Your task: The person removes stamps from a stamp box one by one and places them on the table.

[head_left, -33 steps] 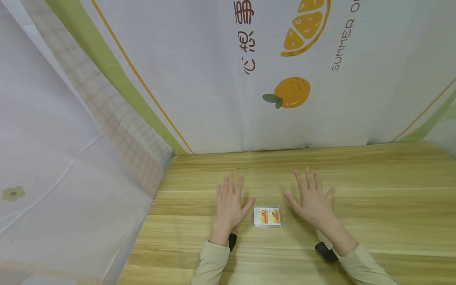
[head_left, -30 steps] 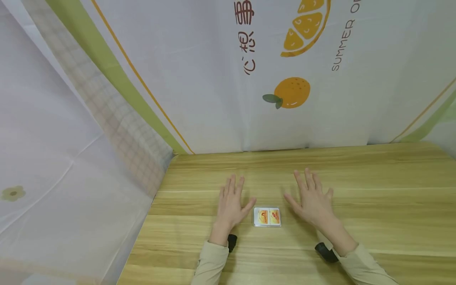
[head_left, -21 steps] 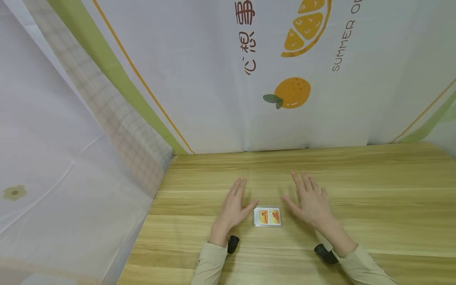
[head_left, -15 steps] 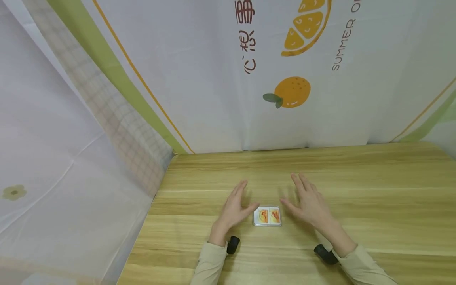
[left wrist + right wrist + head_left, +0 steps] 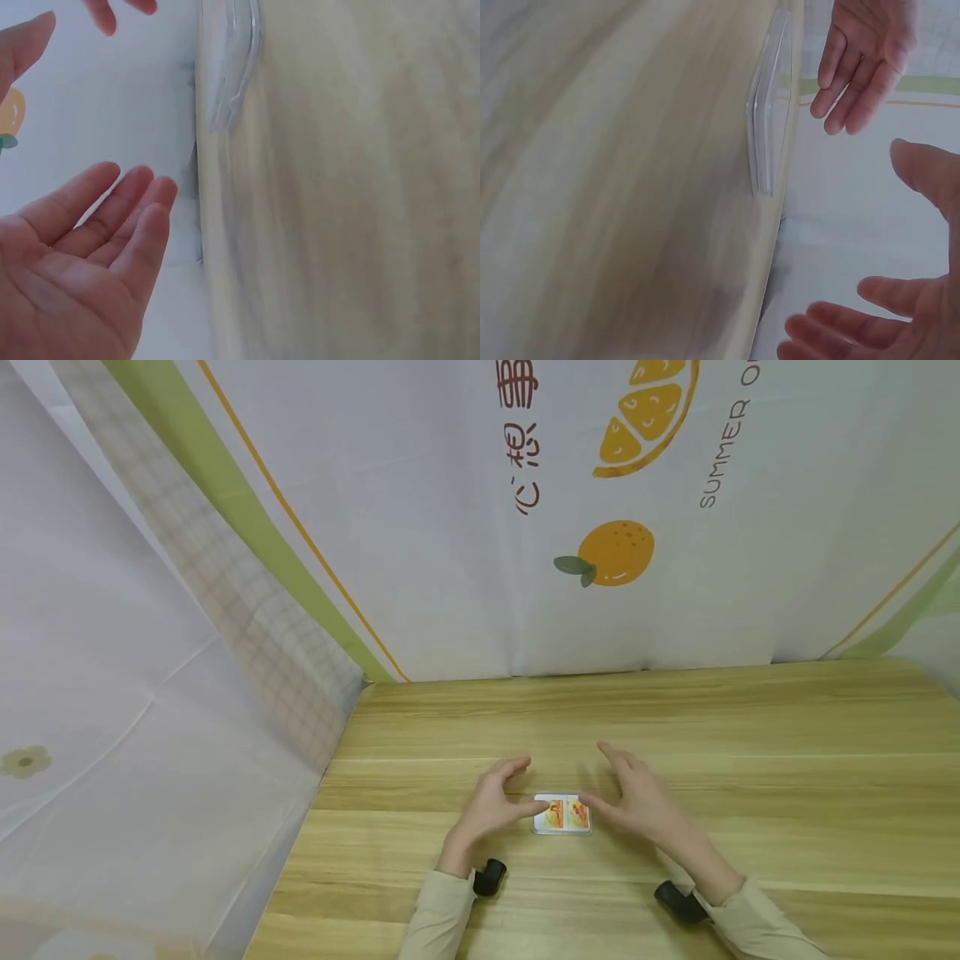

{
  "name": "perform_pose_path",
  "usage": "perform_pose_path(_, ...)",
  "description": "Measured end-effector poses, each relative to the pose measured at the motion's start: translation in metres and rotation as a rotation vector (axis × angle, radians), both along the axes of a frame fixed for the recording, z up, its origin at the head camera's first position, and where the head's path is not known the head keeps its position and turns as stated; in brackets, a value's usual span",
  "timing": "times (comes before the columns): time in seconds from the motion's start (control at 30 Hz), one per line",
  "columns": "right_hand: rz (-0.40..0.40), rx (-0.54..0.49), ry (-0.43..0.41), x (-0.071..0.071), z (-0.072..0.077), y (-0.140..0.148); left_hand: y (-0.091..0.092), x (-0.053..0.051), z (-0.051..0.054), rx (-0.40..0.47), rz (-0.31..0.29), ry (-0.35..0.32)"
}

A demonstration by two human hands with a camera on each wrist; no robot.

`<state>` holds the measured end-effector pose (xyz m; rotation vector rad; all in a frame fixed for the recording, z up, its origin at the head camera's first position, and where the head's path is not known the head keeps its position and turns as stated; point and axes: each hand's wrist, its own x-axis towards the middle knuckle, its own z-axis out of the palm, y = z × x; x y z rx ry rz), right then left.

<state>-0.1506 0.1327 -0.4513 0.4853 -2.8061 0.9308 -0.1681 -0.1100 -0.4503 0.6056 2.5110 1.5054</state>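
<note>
A small flat clear plastic case (image 5: 562,824) with orange-and-yellow pictures on white lies on the wooden table. My left hand (image 5: 491,806) hovers at its left side, fingers bent and thumb reaching over the case's left part. From the right, my right hand (image 5: 645,802) comes over it, thumb above the right picture and fingers stretched forward. Both wrist views show a gap between the hands and the case, seen edge-on as a clear case (image 5: 232,64) and again as a clear case (image 5: 769,109). Neither hand holds anything.
The wooden table (image 5: 787,793) extends to both sides. A white curtain (image 5: 420,568) printed with oranges hangs behind its far edge, and another cloth (image 5: 150,760) hangs at the left. A black wrist device (image 5: 491,877) sits below the left wrist, another black device (image 5: 678,902) below the right.
Both hands have moved inward and a little nearer the body, toward each other over the case. The fingers have gone from spread to more bent. The case has stayed in place.
</note>
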Motion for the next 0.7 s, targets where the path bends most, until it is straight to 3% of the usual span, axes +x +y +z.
perform_pose_path(0.37,0.086,-0.044,-0.074,-0.0012,-0.0047,-0.0065,-0.0014,-0.001,-0.0051,0.047,-0.031,-0.114)
perform_pose_path(0.7,0.115,-0.073,-0.103,-0.0006,-0.0063,-0.0092,-0.0024,-0.0004,-0.0099,-0.061,-0.015,-0.08)
